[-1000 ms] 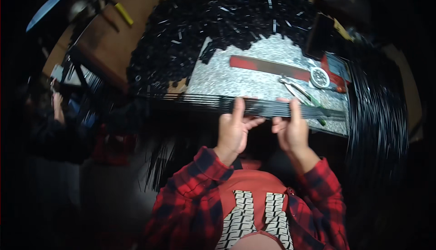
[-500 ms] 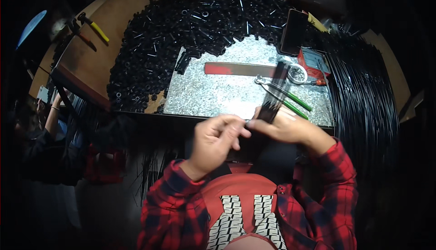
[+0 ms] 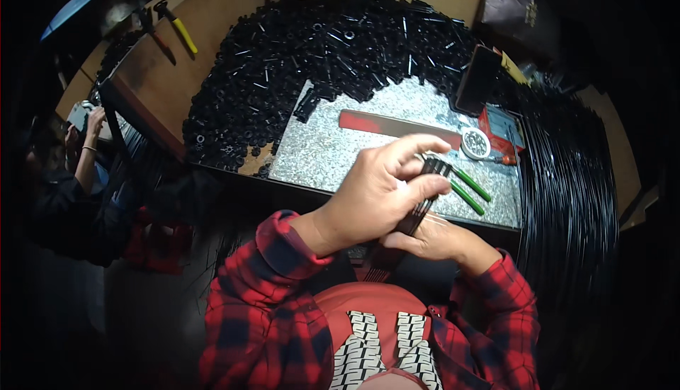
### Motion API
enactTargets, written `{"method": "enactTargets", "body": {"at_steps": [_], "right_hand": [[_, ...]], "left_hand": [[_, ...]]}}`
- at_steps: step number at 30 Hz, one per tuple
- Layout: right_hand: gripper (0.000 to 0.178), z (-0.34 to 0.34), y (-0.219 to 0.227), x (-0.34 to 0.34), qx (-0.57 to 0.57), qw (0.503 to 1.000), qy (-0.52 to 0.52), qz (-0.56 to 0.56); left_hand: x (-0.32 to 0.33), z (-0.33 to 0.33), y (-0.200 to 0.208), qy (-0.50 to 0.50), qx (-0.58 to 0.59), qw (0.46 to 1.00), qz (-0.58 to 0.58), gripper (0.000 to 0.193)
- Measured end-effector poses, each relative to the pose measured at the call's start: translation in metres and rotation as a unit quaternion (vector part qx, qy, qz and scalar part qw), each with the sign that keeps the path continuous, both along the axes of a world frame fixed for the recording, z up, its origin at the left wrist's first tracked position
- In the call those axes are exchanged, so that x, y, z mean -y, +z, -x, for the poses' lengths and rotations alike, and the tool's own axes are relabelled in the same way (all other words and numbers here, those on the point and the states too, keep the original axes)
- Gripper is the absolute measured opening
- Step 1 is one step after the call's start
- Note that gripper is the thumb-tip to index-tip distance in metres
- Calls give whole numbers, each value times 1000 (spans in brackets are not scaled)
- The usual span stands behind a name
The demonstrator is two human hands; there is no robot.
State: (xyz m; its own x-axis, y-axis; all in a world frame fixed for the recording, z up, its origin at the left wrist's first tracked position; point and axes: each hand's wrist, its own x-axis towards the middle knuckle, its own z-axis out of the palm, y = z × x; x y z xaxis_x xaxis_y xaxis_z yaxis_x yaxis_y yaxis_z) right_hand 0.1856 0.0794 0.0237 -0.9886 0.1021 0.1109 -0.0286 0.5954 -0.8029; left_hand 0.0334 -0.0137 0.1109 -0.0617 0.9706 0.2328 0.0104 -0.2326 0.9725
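Note:
Both my hands hold a bundle of thin black rods (image 3: 419,206) upright in front of my chest. My left hand (image 3: 382,188) wraps the upper part of the bundle, with its fingertips near the top end. Below it, my right hand (image 3: 435,238) grips the lower part; the rod ends stick out beneath it. Behind the hands lies a speckled grey slab (image 3: 333,145) on the wooden bench. Red plaid sleeves cover both forearms.
A large heap of short black tubes (image 3: 304,57) rings the slab. On the slab lie a red flat bar (image 3: 397,126), green-handled pliers (image 3: 471,190) and a small round tin (image 3: 475,143). Long black rods (image 3: 567,199) pile at the right. Another person (image 3: 78,163) sits at the left.
The bundle, first held flat along the bench edge with both hands spread apart, has been gathered and turned upright. My hands came together, the left over the right.

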Motion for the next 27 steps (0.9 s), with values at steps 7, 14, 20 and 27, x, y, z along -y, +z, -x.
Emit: {"method": "enactTargets", "body": {"at_steps": [7,14,20,27], "right_hand": [[52,-17,-29,-5,-90,960,-141,223],[18,23,-27,12,-52,906,-279,314],[19,19,-30,12,-70,914,-260,305],[18,18,-26,15,-61,920,-266,280]], "left_hand": [[9,-10,7,41,-141,978,-151,30],[24,-2,-40,121,-60,947,-291,84],[11,11,-115,291,123,946,-72,53],[-2,-3,-121,232,190,951,-70,21]]}}
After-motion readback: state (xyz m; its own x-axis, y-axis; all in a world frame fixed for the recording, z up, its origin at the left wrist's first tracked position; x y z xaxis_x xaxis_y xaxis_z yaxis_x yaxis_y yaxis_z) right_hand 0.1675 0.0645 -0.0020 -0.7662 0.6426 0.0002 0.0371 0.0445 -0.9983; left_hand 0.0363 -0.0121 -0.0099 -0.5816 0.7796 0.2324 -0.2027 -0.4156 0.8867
